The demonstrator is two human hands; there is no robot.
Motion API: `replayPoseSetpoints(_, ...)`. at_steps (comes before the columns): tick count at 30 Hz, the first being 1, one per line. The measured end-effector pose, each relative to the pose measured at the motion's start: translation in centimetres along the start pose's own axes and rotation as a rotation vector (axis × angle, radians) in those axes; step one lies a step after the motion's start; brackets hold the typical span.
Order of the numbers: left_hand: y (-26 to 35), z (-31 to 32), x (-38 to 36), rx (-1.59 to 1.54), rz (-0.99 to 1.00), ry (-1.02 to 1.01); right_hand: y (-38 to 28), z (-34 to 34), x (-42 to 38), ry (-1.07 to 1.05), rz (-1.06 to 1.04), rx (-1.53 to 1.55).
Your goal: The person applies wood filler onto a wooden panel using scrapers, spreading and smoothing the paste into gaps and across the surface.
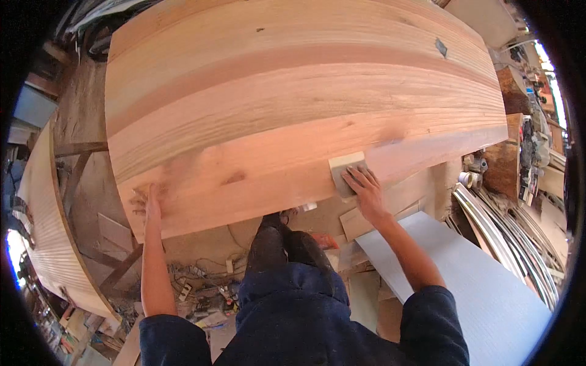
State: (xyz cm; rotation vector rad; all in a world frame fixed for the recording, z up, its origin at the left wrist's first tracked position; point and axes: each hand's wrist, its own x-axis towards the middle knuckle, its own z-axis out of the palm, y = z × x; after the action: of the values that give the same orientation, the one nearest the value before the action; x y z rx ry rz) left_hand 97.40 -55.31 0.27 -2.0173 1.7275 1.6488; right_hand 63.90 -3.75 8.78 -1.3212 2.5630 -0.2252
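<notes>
A wide wooden panel (293, 91) of joined boards, with visible grain and some knots, fills the upper middle of the head view. Near its lower right edge, my right hand (364, 186) is closed on a sanding block (342, 171), pale along one side and grey on top, pressed against the wood. My left hand (148, 201) rests at the panel's lower left corner with its fingers spread over the surface, holding nothing. A small dark grey patch (441, 47) marks the panel's upper right.
Another wooden panel (52, 226) leans at the left. A light grey sheet (464, 287) lies at the lower right, beside a stack of curved strips (506, 244). Scraps and tools (210, 299) litter the floor by my legs. Wooden boxes (505, 161) stand at the right.
</notes>
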Motion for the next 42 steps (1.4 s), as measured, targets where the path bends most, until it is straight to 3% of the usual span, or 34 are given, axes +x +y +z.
replayPoseSetpoints(5, 1.1, -1.6, -0.1, -0.323, 0.081, -0.496, -0.6, -1.2, -1.6, -0.067, 0.019, 0.043)
replayPoseSetpoints(8, 0.7, -2.1, 0.2, -0.303, 0.169, -0.522, -4.0, -0.6, 2.6, 0.055, -0.020, -0.015)
replayPoseSetpoints(9, 0.3, -2.2, 0.8, -0.304, 0.136, -0.458, -3.8, 2.3, 2.3, 0.127, -0.022, -0.035)
replayPoseSetpoints(11, -0.9, -2.3, 2.3, -0.302, 0.074, -0.337, -3.7, 2.9, 0.3, 0.101, -0.064, -0.038)
replayPoseSetpoints(14, 2.0, -1.1, -2.1, -0.259, 0.122, -0.314, -4.6, 2.0, -1.6, 0.021, -0.066, -0.035)
replayPoseSetpoints(16, 1.7, -0.5, -0.5, -0.200, 0.107, -0.148, -6.4, 0.8, 0.4, 0.030, -0.082, -0.020)
replayPoseSetpoints(18, 0.5, -1.2, 1.3, -0.203, 0.072, -0.147, -10.0, 1.0, 4.1, 0.095, -0.094, 0.016)
replayPoseSetpoints(20, 1.5, -1.8, -0.2, -0.295, 0.057, -0.386, -11.7, 3.2, 4.0, 0.103, -0.069, -0.033)
replayPoseSetpoints(22, -3.7, -2.9, 5.9, -0.206, 0.432, -0.612, -12.1, 4.6, 3.3, 0.063, -0.073, -0.052)
replayPoseSetpoints(24, -3.0, -3.1, 5.4, -0.224, 0.461, -0.661, -12.1, 4.1, 0.2, -0.023, -0.073, -0.038)
replayPoseSetpoints(25, 0.5, -1.5, 0.4, -0.309, 0.313, -0.572, -12.5, 3.5, 0.6, -0.005, -0.074, -0.019)
replayPoseSetpoints(28, 2.5, -1.0, -0.3, -0.367, 0.065, -0.350, -15.9, 3.5, 3.6, 0.044, -0.091, 0.033)
replayPoseSetpoints(32, -0.9, -1.3, 2.4, -0.287, 0.075, -0.330, -19.5, 6.6, 5.4, 0.078, -0.112, -0.033)
replayPoseSetpoints(35, 0.2, -2.1, 1.6, -0.260, 0.078, -0.556, -18.0, 4.6, 0.4, 0.006, -0.109, 0.026)
replayPoseSetpoints(37, 1.1, -1.6, 0.7, -0.419, 0.025, -0.619, -14.8, 2.8, -1.6, -0.021, -0.058, 0.076)
replayPoseSetpoints(38, 1.5, -1.7, -0.2, -0.379, 0.019, -0.593, -8.8, 6.0, -2.8, 0.176, 0.122, 0.440)
replayPoseSetpoints(40, -1.1, -2.9, 1.7, -0.321, 0.045, -0.546, -0.3, 1.1, -2.4, 0.374, 0.327, 0.463)
replayPoseSetpoints(41, -2.8, -3.1, 4.2, -0.305, 0.073, -0.521, 3.3, -1.6, -2.6, 0.392, 0.508, 0.154)
replayPoseSetpoints(42, -1.6, -2.7, 3.2, -0.327, 0.044, -0.515, 7.6, -2.8, -3.0, 0.366, 0.650, 0.115)
